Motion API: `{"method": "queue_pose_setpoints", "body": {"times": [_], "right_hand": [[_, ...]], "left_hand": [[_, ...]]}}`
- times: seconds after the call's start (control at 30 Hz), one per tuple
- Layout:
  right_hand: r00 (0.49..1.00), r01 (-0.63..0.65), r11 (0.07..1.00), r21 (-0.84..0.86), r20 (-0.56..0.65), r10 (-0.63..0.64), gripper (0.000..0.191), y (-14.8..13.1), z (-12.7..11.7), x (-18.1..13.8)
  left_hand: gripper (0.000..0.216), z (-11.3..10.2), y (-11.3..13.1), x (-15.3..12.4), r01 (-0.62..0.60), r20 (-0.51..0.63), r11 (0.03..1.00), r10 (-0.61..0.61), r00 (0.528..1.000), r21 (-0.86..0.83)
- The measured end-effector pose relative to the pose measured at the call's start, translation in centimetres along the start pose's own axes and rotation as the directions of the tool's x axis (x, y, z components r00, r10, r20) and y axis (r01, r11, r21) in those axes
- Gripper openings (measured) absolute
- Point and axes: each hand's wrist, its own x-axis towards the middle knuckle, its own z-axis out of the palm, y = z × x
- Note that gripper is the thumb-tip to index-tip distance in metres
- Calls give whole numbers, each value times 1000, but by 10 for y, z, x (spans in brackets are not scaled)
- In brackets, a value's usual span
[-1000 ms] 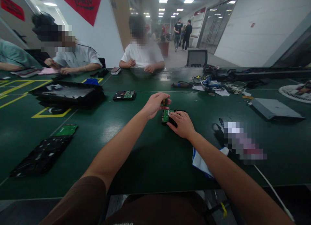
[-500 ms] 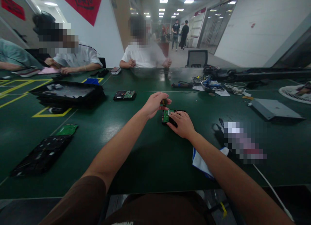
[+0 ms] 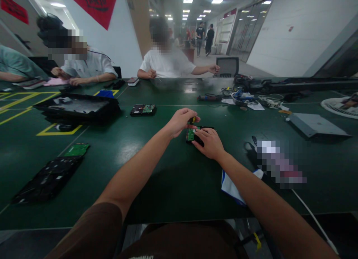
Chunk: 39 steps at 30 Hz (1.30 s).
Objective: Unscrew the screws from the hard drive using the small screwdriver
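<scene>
A hard drive (image 3: 190, 135) with a green circuit board lies on the green table in front of me. My right hand (image 3: 209, 143) grips it from the right, fingers spread over its top and thumb at the near edge, hiding much of it. Above the drive's far left part, my left hand (image 3: 182, 122) is closed around the dark and yellow handle of a screwdriver (image 3: 192, 120). Its tip is hidden behind my fingers and the drive. Another hard drive (image 3: 143, 109) lies farther off to the left.
On the left are a black tray (image 3: 75, 105) and a long black part with a green board (image 3: 52, 173). A cloth (image 3: 233, 190) lies under my right forearm. Cables (image 3: 243, 96), a grey metal case (image 3: 316, 124) and a blurred-out object (image 3: 279, 164) are on the right. People sit opposite.
My left hand has shifted slightly right and turned a little around the screwdriver; more yellow shows. My right hand and the drive stay put. The person opposite has stretched an arm sideways.
</scene>
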Motion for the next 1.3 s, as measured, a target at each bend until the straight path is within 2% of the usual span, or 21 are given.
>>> {"method": "queue_pose_setpoints", "body": {"times": [0.1,0.17,0.27,0.37,0.5,0.6,0.67,0.77,0.83,0.93,1.0,1.07,1.2,1.3], "right_hand": [[1000,-1,1000,-5,1,1,48,0,0,0],[1000,-1,1000,-12,0,1,47,1,1,0],[1000,3,1000,-21,-1,-3,48,1,2,0],[1000,3,1000,-20,-1,-3,48,1,1,0],[1000,-1,1000,-15,5,1,48,2,1,0],[1000,-4,1000,-9,8,4,48,2,1,1],[1000,-4,1000,-4,12,4,48,2,1,1],[1000,-4,1000,-3,13,4,49,2,1,1],[1000,-5,1000,-9,11,5,49,1,1,1],[1000,0,1000,-15,9,0,49,1,1,1],[1000,-1,1000,-11,12,1,49,2,1,1],[1000,-5,1000,-6,17,5,49,2,2,1],[1000,0,1000,-7,8,0,48,2,2,1],[1000,5,1000,-4,1,-5,47,2,2,0]], "left_hand": [[16,0,1,1,-90,-111,994,96,989,62],[17,-1,3,1,-122,-129,984,139,982,127],[17,-1,6,0,-119,-66,979,131,989,165],[18,-2,6,-1,-72,-32,992,76,997,105],[15,-5,2,3,-50,-97,999,50,994,-5],[14,-8,1,4,-115,-141,992,121,983,50],[16,-8,3,3,-122,-105,989,131,986,88],[18,-8,5,0,-52,16,997,51,999,50],[20,-8,4,0,0,48,1000,0,999,2],[19,-10,-1,5,-37,-52,998,35,998,-50],[18,-11,-4,8,-117,-173,993,113,978,-17],[19,-11,-5,10,-156,-228,986,166,959,60],[21,-8,-1,6,-135,-99,978,152,983,159],[21,-7,0,4,-90,-41,991,94,995,97]]}}
